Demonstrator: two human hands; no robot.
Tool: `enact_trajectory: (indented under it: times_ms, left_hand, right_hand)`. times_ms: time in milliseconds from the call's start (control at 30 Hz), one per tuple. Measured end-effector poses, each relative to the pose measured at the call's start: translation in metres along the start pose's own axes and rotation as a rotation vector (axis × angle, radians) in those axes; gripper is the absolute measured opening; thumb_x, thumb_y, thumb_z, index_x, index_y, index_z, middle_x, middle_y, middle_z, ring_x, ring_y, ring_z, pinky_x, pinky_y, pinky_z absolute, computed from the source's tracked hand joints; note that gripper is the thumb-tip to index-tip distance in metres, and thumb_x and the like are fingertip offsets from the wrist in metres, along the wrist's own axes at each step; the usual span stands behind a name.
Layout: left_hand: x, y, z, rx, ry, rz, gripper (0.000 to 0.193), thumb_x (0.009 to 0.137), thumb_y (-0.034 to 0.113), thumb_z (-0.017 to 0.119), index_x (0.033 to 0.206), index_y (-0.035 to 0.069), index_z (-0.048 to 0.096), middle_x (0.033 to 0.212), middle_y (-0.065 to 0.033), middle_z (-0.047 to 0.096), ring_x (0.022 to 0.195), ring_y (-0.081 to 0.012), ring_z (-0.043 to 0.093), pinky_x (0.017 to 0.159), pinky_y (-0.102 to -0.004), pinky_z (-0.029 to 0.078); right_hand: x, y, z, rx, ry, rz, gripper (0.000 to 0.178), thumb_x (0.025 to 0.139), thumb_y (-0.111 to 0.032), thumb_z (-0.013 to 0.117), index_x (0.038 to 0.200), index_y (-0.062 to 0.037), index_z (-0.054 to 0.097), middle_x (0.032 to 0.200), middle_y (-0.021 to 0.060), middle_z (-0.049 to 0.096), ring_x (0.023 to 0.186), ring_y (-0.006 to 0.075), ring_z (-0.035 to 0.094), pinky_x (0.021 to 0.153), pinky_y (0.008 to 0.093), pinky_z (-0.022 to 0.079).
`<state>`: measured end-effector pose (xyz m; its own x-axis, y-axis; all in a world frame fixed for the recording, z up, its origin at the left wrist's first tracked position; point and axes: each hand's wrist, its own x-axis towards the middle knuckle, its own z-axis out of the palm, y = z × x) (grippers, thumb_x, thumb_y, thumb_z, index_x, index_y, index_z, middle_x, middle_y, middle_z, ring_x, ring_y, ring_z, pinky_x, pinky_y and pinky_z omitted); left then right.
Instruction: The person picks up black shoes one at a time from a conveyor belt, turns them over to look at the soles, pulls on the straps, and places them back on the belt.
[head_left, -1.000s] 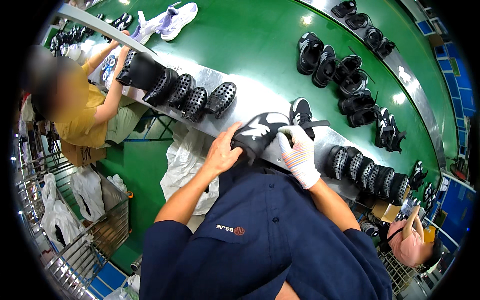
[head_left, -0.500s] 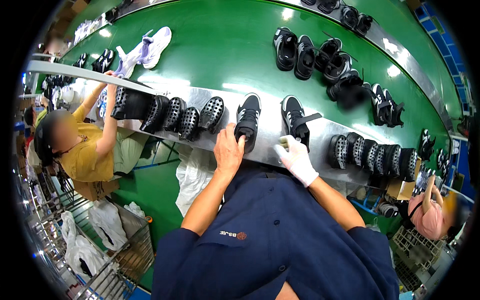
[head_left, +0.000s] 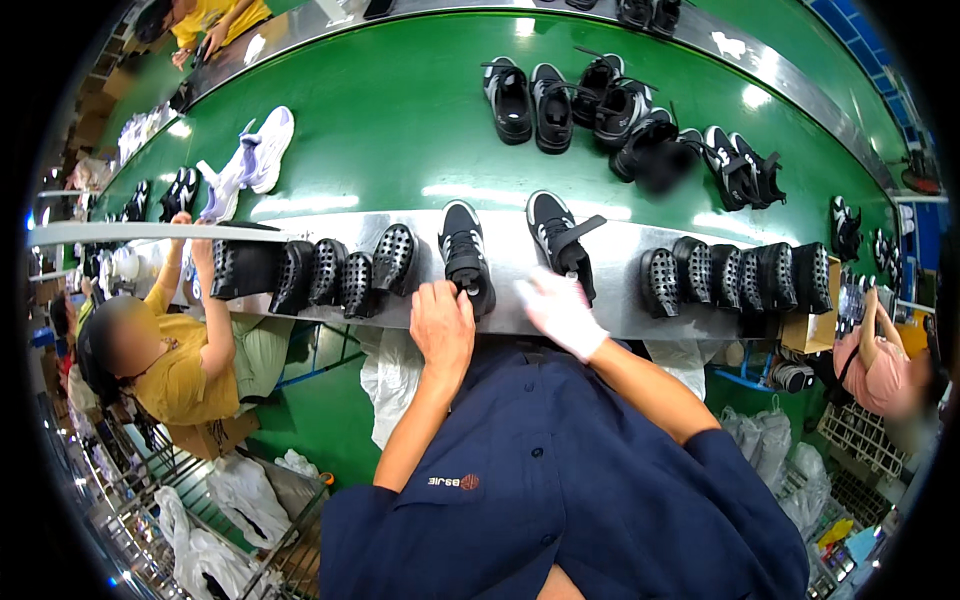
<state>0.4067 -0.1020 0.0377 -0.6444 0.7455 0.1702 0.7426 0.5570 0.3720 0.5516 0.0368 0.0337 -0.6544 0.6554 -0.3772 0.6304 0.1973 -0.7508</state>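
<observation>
Two black-and-grey sneakers stand on the metal ledge in front of me, toes pointing away. My bare left hand point(head_left: 443, 325) is closed at the heel of the left sneaker point(head_left: 462, 240), its fingers curled over the edge of the shoe's opening. My right hand point(head_left: 562, 314), in a white glove, is beside the heel of the right sneaker point(head_left: 550, 222). Motion blurs its fingers, so I cannot tell whether it touches the shoe. The right sneaker's strap point(head_left: 582, 231) sticks out loose to the right.
Studded black shoe forms stand in rows on the ledge, left point(head_left: 328, 270) and right point(head_left: 720, 275). Beyond lies a green belt point(head_left: 390, 110) with several black sneakers point(head_left: 553, 107) and a white-lilac pair point(head_left: 268, 150). A grey bar point(head_left: 150, 232) juts in at left. Co-workers in yellow point(head_left: 185, 350) and pink point(head_left: 872, 360) sit either side.
The view has turned and shifted. My left hand has come round behind the left sneaker's heel with its fingers curled in. The gloved right hand has moved closer to the right sneaker's heel.
</observation>
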Motion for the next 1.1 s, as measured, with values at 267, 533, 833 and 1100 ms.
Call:
enact_trajectory:
  times_ms: [267, 533, 833, 1100]
  left_hand:
    - [-0.002, 0.101, 0.055, -0.506, -0.323, 0.105, 0.025, 0.094, 0.023, 0.07, 0.099, -0.001, 0.075, 0.093, -0.0223, 0.07, 0.088, -0.0402, 0.067, 0.083, -0.0471, 0.053]
    - [0.002, 0.096, 0.072, -0.076, -0.158, -0.003, 0.032, 0.092, 0.035, 0.072, 0.086, 0.003, 0.075, 0.089, -0.0136, 0.072, 0.09, -0.0348, 0.063, 0.081, -0.0478, 0.047]
    - [0.015, 0.096, 0.074, -0.216, -0.277, -0.048, 0.032, 0.09, 0.031, 0.075, 0.082, 0.0, 0.074, 0.078, -0.0179, 0.071, 0.074, -0.0346, 0.066, 0.073, -0.0451, 0.047]
    - [0.013, 0.098, 0.081, -0.739, -0.368, -0.53, 0.033, 0.095, 0.026, 0.075, 0.085, -0.006, 0.075, 0.072, -0.0051, 0.068, 0.065, -0.0123, 0.059, 0.062, -0.0292, 0.046]
  right_hand:
    - [-0.005, 0.072, 0.001, 0.225, 0.33, 0.346, 0.037, 0.09, -0.031, 0.072, 0.101, 0.0028, 0.063, 0.095, 0.0258, 0.07, 0.083, 0.0371, 0.068, 0.079, 0.0461, 0.053]
    - [0.001, 0.081, 0.051, 0.567, 0.156, 0.399, 0.032, 0.092, -0.03, 0.077, 0.105, -0.0035, 0.064, 0.094, 0.0132, 0.073, 0.085, 0.0245, 0.067, 0.081, 0.0396, 0.053]
    - [-0.009, 0.095, -0.017, 1.053, 0.255, 0.468, 0.026, 0.097, -0.031, 0.07, 0.104, -0.0059, 0.068, 0.083, 0.0022, 0.067, 0.065, 0.0109, 0.061, 0.056, 0.0285, 0.051]
    - [0.025, 0.039, -0.067, 0.936, 0.008, 0.35, 0.024, 0.094, -0.032, 0.074, 0.087, -0.0105, 0.067, 0.072, -0.0028, 0.059, 0.056, 0.0069, 0.051, 0.048, 0.0259, 0.04]
